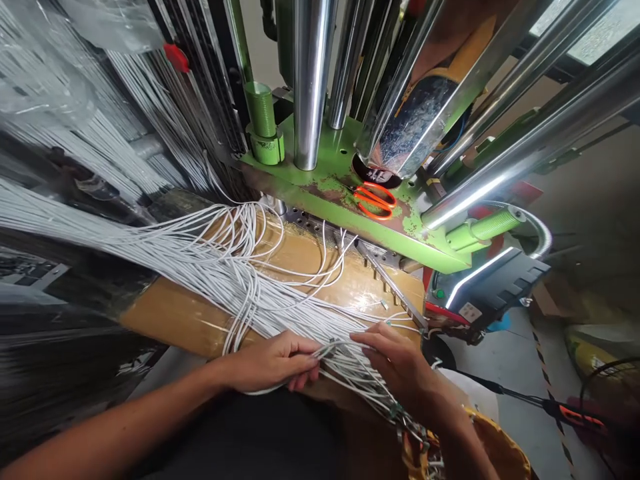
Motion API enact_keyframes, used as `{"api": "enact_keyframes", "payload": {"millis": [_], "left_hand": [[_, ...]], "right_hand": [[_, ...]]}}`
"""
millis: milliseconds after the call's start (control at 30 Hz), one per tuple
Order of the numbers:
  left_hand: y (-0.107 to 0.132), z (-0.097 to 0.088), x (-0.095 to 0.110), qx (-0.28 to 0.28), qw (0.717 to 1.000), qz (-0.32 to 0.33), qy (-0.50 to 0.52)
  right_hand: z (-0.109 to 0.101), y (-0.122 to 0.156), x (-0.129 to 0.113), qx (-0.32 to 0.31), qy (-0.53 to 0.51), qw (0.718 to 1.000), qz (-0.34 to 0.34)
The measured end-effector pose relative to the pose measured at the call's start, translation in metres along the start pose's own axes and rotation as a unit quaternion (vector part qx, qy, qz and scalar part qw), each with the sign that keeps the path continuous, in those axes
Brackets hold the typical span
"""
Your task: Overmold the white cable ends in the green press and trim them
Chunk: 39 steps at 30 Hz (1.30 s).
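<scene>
A large bundle of white cables (200, 267) spreads across the brown tape-covered table from the left. My left hand (280, 360) is closed around a few white cables (327, 348) at the near edge of the bundle, thumb against the fingers. To its right, my right hand (400, 363) has its fingertips on the same cables; its thumb is mostly hidden. Small metallic or greenish ends show on some cables below the right hand. Between the hands the held cables arch slightly above the others.
Behind the bundle stands a green machine plate (315, 193) with thick steel columns (313, 87). Orange-handled scissors (375, 200) lie on it. A metal bar with brass fittings (393, 283) slants below. A dark control box (493, 287) is at right, a yellow-orange container (500, 443) at lower right.
</scene>
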<state>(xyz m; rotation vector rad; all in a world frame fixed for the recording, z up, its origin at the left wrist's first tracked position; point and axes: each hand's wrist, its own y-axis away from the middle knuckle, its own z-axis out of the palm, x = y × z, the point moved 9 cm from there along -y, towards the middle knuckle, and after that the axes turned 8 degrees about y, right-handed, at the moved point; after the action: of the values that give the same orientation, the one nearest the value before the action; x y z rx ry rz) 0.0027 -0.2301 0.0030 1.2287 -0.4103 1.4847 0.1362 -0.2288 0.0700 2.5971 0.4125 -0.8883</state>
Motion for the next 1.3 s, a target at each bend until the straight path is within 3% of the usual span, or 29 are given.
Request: {"api": "enact_keyframes", "payload": {"millis": [67,133,200,267,333,467,633,767,833,900,1000,1067,1200,1300], "left_hand": [[-0.003,0.005,-0.002,-0.017,0.999,-0.015,-0.033],[-0.007,0.010,-0.005,-0.027,0.999,-0.025,-0.035],[-0.012,0.013,-0.010,-0.030,0.999,-0.033,-0.014],[-0.014,0.015,-0.013,-0.032,0.999,-0.034,0.006],[-0.013,0.016,-0.015,-0.040,0.998,-0.034,0.028],[-0.004,0.011,-0.008,-0.042,0.999,-0.014,-0.004],[-0.001,0.008,0.010,-0.011,0.991,0.019,-0.130],[-0.010,0.022,0.005,-0.061,0.997,-0.014,-0.039],[-0.014,0.022,-0.001,-0.056,0.998,-0.026,0.024],[-0.017,0.015,-0.005,-0.022,0.997,-0.028,0.064],[-0.017,0.001,-0.006,0.040,0.995,-0.020,0.090],[-0.016,-0.010,-0.003,0.088,0.992,-0.010,0.091],[-0.017,-0.031,0.005,0.189,0.975,0.024,0.118],[-0.022,-0.038,0.007,0.206,0.966,0.046,0.151]], "right_hand": [[0.006,0.002,-0.007,-0.087,0.136,0.987,0.027],[0.013,0.000,-0.013,-0.157,0.247,0.956,0.033],[0.020,-0.004,-0.022,-0.199,0.287,0.937,0.000],[0.024,-0.007,-0.031,-0.219,0.249,0.942,-0.049],[0.015,-0.012,-0.032,-0.180,0.169,0.967,-0.062],[-0.012,-0.017,-0.008,-0.074,0.033,0.997,0.001],[-0.002,-0.019,-0.004,-0.131,0.005,0.991,-0.040],[0.024,-0.022,-0.017,-0.207,0.027,0.973,-0.100],[0.033,-0.025,-0.016,-0.218,0.023,0.971,-0.099],[0.031,-0.032,-0.003,-0.176,0.010,0.982,-0.064],[0.009,-0.040,0.028,-0.008,0.041,0.999,-0.007],[0.000,-0.036,0.041,0.082,0.117,0.990,0.001],[0.013,-0.019,0.050,0.100,0.281,0.954,0.026],[-0.007,-0.004,0.062,0.154,0.339,0.921,0.111]]}}
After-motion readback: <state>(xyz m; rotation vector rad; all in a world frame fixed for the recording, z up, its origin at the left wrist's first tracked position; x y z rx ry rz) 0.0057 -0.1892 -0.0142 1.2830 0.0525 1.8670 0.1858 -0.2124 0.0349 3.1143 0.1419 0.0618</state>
